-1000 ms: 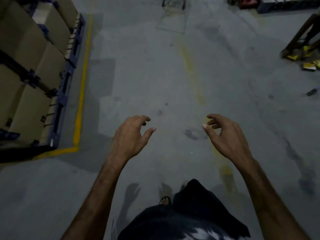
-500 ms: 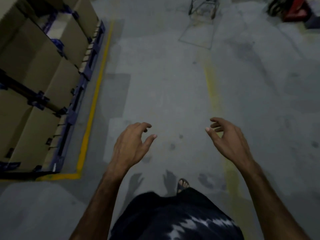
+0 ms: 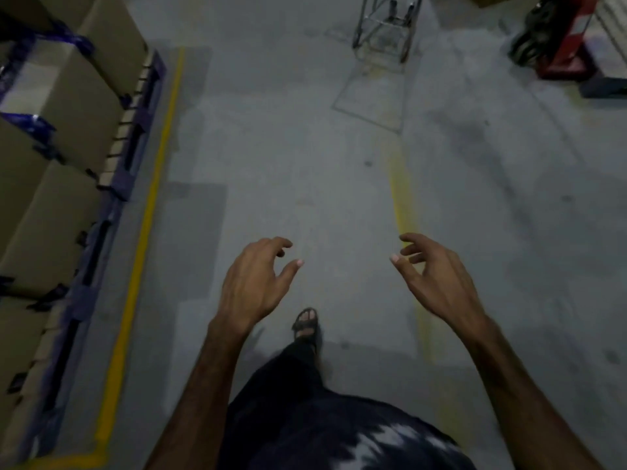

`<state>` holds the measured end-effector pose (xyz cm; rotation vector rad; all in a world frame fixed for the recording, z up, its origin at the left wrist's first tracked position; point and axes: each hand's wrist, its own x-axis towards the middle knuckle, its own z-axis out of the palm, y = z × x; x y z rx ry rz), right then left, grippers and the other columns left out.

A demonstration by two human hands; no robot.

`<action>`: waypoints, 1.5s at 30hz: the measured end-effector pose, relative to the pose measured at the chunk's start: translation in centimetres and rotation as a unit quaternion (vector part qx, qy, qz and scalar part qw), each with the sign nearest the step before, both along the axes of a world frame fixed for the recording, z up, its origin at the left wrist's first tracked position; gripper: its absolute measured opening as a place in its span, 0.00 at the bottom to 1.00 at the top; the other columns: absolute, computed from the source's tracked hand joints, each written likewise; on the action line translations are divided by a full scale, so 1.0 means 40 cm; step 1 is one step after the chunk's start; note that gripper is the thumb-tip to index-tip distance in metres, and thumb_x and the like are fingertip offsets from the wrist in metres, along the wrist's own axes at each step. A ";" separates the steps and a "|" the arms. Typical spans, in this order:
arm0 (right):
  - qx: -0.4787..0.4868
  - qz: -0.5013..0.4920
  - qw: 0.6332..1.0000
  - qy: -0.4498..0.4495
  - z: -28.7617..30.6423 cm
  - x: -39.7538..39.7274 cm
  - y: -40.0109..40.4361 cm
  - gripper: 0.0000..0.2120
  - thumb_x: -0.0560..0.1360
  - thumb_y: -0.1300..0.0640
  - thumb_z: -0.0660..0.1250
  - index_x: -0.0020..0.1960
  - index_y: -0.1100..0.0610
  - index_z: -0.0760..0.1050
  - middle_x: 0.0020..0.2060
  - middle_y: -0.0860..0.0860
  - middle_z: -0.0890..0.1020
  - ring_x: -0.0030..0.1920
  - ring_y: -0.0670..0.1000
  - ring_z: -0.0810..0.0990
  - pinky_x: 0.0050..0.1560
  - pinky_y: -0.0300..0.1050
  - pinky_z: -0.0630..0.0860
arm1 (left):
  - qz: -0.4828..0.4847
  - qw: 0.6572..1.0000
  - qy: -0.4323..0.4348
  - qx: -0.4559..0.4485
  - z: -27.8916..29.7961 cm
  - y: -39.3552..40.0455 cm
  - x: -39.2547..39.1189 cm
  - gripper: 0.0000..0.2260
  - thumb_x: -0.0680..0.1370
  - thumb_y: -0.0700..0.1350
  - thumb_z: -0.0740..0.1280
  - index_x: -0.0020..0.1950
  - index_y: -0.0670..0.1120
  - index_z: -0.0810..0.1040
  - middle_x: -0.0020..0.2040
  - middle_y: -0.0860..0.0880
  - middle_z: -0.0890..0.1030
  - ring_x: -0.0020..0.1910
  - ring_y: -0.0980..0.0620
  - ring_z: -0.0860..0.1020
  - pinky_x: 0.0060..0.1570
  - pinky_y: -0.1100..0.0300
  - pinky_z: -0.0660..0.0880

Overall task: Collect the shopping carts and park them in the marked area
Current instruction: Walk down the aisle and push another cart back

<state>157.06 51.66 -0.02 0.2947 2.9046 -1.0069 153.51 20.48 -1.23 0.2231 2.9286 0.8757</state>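
A metal shopping cart (image 3: 385,28) stands on the grey floor at the top centre, only its lower frame and wheels showing, its shadow stretching toward me. My left hand (image 3: 252,283) and my right hand (image 3: 436,276) are held out in front of me, low in the view, fingers curled and apart, holding nothing. Both hands are far short of the cart. My sandalled foot (image 3: 306,325) steps forward between them.
Stacked cardboard boxes (image 3: 57,157) on blue pallets line the left side, bordered by a yellow floor line (image 3: 149,212). A fainter yellow line (image 3: 402,205) runs up the middle of the floor. A red machine (image 3: 565,42) stands at the top right.
The view has advanced along the floor: the cart at the top has come nearer and shows more. The boxes have slid down the left side. Both hands keep the same pose.
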 end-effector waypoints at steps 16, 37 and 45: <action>-0.020 -0.070 0.997 0.001 -0.018 -0.999 0.143 0.22 0.80 0.40 0.68 0.72 0.45 0.73 0.58 0.43 0.83 0.56 0.47 0.82 0.51 0.48 0.79 | -0.123 0.990 0.018 -0.065 0.029 0.193 -1.118 0.23 0.81 0.64 0.63 0.66 0.51 0.81 0.56 0.51 0.84 0.57 0.47 0.80 0.57 0.50 0.76; 0.017 -0.063 0.998 -0.011 0.014 -2.396 0.535 0.22 0.80 0.38 0.67 0.72 0.42 0.72 0.57 0.40 0.82 0.55 0.44 0.81 0.50 0.45 0.77 | -0.104 0.991 0.078 -0.015 -0.008 0.535 -2.459 0.18 0.82 0.61 0.66 0.61 0.50 0.83 0.51 0.53 0.83 0.51 0.52 0.80 0.50 0.56 0.76; 0.014 -0.130 0.991 -0.001 0.082 -2.903 0.631 0.22 0.79 0.39 0.68 0.71 0.43 0.74 0.55 0.41 0.82 0.55 0.45 0.82 0.51 0.46 0.78 | -0.178 0.981 0.058 -0.038 0.067 0.708 -3.137 0.24 0.80 0.66 0.61 0.64 0.50 0.82 0.53 0.52 0.84 0.55 0.47 0.81 0.54 0.50 0.78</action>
